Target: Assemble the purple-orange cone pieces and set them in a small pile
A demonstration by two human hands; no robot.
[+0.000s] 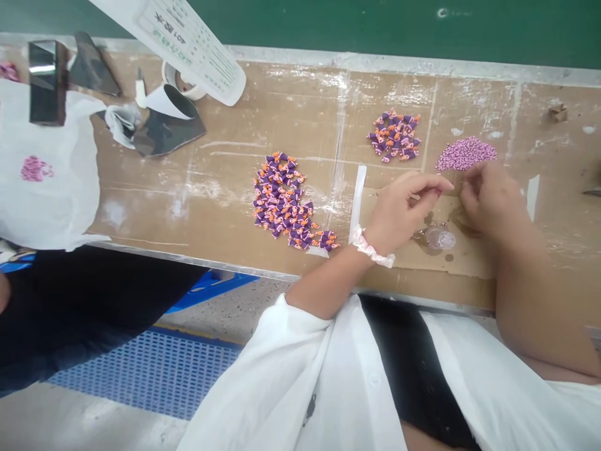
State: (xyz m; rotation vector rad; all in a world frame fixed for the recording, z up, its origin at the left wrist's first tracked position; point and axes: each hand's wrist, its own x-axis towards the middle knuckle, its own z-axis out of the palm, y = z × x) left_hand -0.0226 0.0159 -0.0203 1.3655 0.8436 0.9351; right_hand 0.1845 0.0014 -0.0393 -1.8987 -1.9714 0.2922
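Observation:
My left hand [404,203], with a white scrunchie [373,250] at its wrist, has thumb and forefinger pinched together. Whatever sits between those fingertips is too small to make out. Just to its right, my right hand [495,197] is closed with fingers curled at the near edge of a pile of tiny pink pieces [466,153]; its fingertips are partly hidden. Below and between both hands lies a small clear bottle [439,237] on a stained cardboard sheet [399,266]. Beyond my left hand is a cluster of small purple, orange and pink figures [394,136].
A larger group of similar figures [282,200] spreads to the left. Further left are a big white bottle [188,47], a tape roll [181,81], dark sheets [171,125], a black box [47,81] and a white sheet [51,200]. Another person's dark clothing [94,307] shows at lower left.

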